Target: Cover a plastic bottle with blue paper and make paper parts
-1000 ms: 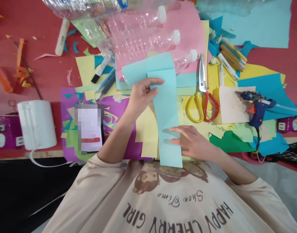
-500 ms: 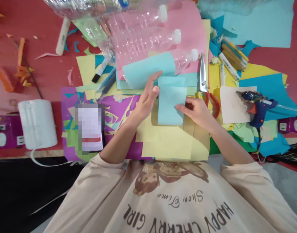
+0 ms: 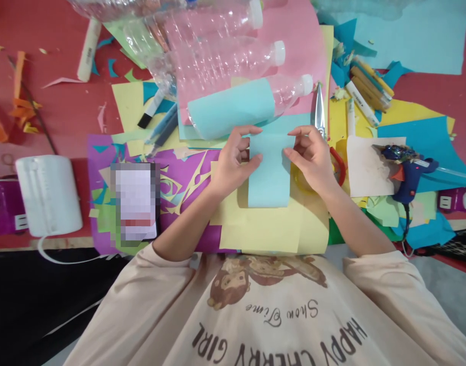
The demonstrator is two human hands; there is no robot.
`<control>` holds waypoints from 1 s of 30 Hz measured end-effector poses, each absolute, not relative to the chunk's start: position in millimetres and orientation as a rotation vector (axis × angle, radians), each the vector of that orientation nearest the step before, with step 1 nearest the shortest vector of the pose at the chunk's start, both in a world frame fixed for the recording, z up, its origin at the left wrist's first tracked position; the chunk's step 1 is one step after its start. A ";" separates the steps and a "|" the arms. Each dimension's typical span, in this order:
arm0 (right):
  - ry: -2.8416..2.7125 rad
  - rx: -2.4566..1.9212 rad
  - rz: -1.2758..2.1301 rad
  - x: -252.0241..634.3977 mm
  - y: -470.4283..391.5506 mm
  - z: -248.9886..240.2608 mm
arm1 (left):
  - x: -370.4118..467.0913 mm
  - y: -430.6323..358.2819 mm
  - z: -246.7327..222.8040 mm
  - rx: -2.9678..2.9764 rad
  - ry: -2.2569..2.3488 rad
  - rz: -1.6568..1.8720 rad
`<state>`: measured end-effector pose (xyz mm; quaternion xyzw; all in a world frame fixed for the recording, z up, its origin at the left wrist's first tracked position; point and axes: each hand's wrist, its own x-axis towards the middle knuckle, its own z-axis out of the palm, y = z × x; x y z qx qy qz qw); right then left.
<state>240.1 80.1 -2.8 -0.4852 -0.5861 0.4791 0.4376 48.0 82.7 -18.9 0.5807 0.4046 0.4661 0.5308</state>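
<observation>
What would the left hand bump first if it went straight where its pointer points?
Probably the right hand, facing the left hand across the light-blue paper, though depth is hard to judge.

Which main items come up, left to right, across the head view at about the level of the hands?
White box-shaped device → phone → left hand → light-blue paper strip → right hand → dark-blue glue gun.

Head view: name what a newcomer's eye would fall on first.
First, the light-blue paper at the centre, between the left hand and the right hand. Just beyond it lies a clear bottle with a matching wrap; off to the right sits a dark-blue glue gun.
</observation>
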 end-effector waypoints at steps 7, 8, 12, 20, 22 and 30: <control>-1.492 -1.210 1.197 240.7 72.3 -1.4 | 43.9 82.5 -12.6 1.335 0.998 1.037; -1.486 -1.210 1.209 241.1 72.2 -2.1 | 43.2 82.8 -11.9 1.339 1.008 1.027; -1.462 -1.212 1.232 242.7 73.2 -4.4 | 42.2 84.3 -11.4 1.398 1.054 1.032; -1.468 -1.205 1.220 243.1 73.5 -3.2 | 42.0 86.5 -11.7 1.497 1.048 1.075; -1.473 -1.217 1.199 243.3 73.2 -3.6 | 41.4 86.0 -12.4 1.474 1.050 1.062; -1.480 -1.260 1.127 244.2 73.4 -4.1 | 40.3 85.1 -14.8 1.412 1.064 1.037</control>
